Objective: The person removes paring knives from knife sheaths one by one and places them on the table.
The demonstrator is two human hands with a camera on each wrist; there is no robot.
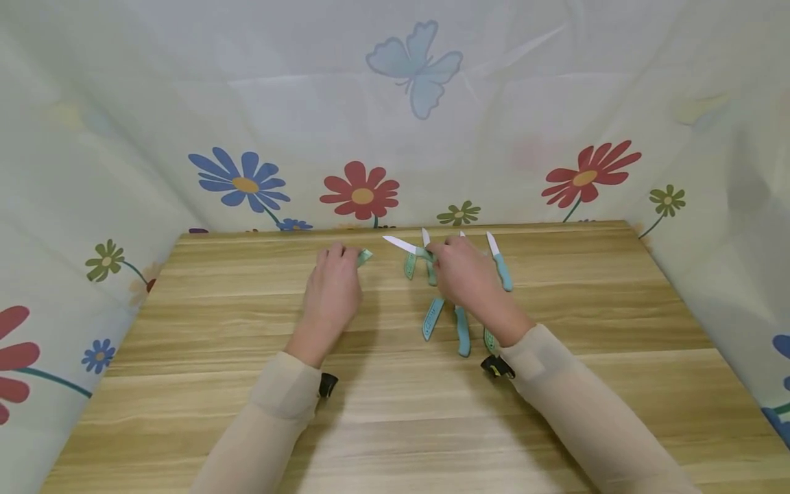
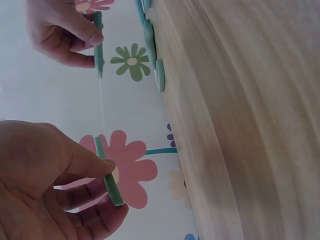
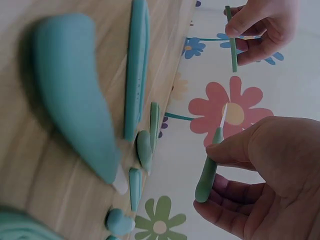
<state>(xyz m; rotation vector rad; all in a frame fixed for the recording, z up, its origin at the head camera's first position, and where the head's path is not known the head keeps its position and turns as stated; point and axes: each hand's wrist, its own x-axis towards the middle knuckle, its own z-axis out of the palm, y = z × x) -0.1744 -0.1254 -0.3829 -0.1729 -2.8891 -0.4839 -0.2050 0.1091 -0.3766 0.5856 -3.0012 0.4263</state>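
Note:
My left hand (image 1: 333, 288) pinches a small green knife sheath (image 2: 111, 180) between thumb and fingers, raised above the table in the left wrist view. To its right, my right hand (image 1: 465, 274) grips a paring knife by its green handle (image 3: 206, 177), with the thumb along one side. The knife's pale blade (image 1: 400, 244) points left toward the sheath, and a gap separates the two. Below the right hand lie a green-handled knife (image 1: 431, 274) and a green sheath (image 1: 410, 265). The right hand and forearm partly hide other pieces.
Nearer me on the wooden table (image 1: 395, 425) lie a blue sheath (image 1: 433, 318) and a blue knife handle (image 1: 463, 333). Another blue-handled knife (image 1: 503, 271) rests to the right. A patterned green piece (image 1: 489, 339) shows beside the right wrist. Flower-printed cloth (image 1: 296, 123) encloses the table's back and sides.

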